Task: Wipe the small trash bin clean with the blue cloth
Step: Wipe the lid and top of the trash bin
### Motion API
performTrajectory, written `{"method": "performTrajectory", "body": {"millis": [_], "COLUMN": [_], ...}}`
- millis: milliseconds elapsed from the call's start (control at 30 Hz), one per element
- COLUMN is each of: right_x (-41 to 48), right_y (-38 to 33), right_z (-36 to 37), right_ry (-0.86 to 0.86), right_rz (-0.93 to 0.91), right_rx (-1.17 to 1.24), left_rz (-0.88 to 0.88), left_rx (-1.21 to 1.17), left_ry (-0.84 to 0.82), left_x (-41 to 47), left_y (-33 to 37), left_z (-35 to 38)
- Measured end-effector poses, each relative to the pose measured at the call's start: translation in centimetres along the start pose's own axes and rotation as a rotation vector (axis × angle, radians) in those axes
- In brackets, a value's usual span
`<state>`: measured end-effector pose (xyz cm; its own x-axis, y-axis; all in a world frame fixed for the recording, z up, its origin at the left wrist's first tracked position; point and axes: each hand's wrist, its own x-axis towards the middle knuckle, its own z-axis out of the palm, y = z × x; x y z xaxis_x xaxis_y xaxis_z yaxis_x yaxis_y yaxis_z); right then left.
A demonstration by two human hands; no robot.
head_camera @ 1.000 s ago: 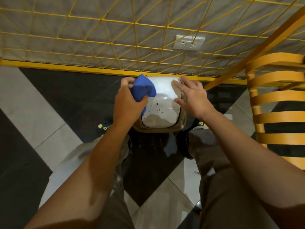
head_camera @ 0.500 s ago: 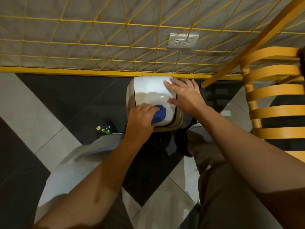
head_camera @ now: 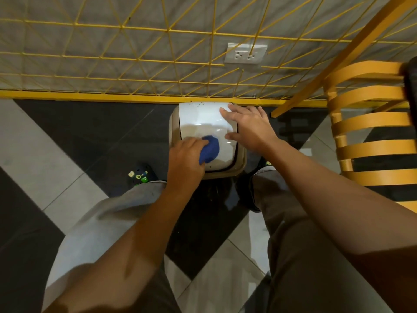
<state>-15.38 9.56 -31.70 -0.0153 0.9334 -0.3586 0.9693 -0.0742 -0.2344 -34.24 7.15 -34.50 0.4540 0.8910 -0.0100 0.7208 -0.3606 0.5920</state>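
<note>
Wiping is under way; head view is the only angle.

Small trash bin point(head_camera: 239, 162) sits on the dark floor tile point(head_camera: 108, 132), its back edge against the yellow base rail of the wire fence point(head_camera: 135, 96), just ahead of the person's knees. White lid point(head_camera: 200, 119) faces up, tan body shows only as a rim around it.

Left hand point(head_camera: 185, 159): fingers curled round the bunched blue cloth point(head_camera: 211, 149), pressing it onto the near-left part of the lid. Most of the cloth is hidden under the hand.

Right hand point(head_camera: 250, 129): fingers straight and spread, laid flat on the right side of the lid with the fingertips toward the far edge. Holds nothing, looks like it's bracing the bin.

Progress, my read:
- Middle of the lid looks clean and glossy.
- Dark specks point(head_camera: 198, 103) remain along the far edge, a few more at the near edge just by the cloth.
- Area under the right hand can't be checked.
- Tan body sides are barely visible; can't tell whether they're clean.

So roughly mid-job: lid mostly done, edges and body probably left.

Other stuff: wall socket point(head_camera: 246, 54) behind the fence, yellow slatted chair point(head_camera: 372, 132) to the right, shoe point(head_camera: 141, 175) near the bin's left.
</note>
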Motion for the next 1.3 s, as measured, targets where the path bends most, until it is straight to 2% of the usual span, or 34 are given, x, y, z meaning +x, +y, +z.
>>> {"method": "performTrajectory", "body": {"millis": [133,200,367,433,600,667,833,900,1133,1233,1300], "right_x": [0.0,0.0,0.2,0.3,0.1,0.0,0.1,0.1,0.0,0.0,-0.1], "right_y": [0.2,0.2,0.2,0.3,0.3,0.1,0.1,0.0,0.0,-0.1,0.0], "right_z": [0.0,-0.1,-0.3,-0.4,-0.5,-0.4,-0.5,-0.5,-0.7,-0.7,-0.6], "right_ry": [-0.017,-0.025,-0.033,-0.037,-0.055,-0.059,-0.061,-0.063,-0.056,-0.06,-0.057], "right_rz": [0.003,0.006,0.017,0.016,0.023,0.028,0.051,0.062,0.084,0.08,0.079], "right_rx": [-0.016,-0.011,0.024,0.029,0.036,0.034,0.12,0.153,0.206,0.202,0.208], "left_rz": [0.029,0.042,-0.049,-0.06,0.018,0.013,0.044,0.033,0.191,0.19,0.167], "left_rx": [0.05,0.028,0.063,0.079,0.102,0.116,0.072,0.075,0.188,0.237,0.236], "left_ry": [-0.023,0.018,0.149,0.107,-0.122,-0.14,0.078,0.119,0.045,-0.065,-0.08], "left_x": [-1.2,-0.9,1.2,1.2,-1.4,-1.9,0.4,2.0,0.4,-1.0,-1.6], "left_y": [0.2,0.5,1.4,1.6,2.3,2.2,2.9,3.2,3.3,2.9,2.5], "left_z": [0.8,0.4,-0.6,0.0,2.5,3.0,2.0,1.4,4.1,4.9,5.1]}}
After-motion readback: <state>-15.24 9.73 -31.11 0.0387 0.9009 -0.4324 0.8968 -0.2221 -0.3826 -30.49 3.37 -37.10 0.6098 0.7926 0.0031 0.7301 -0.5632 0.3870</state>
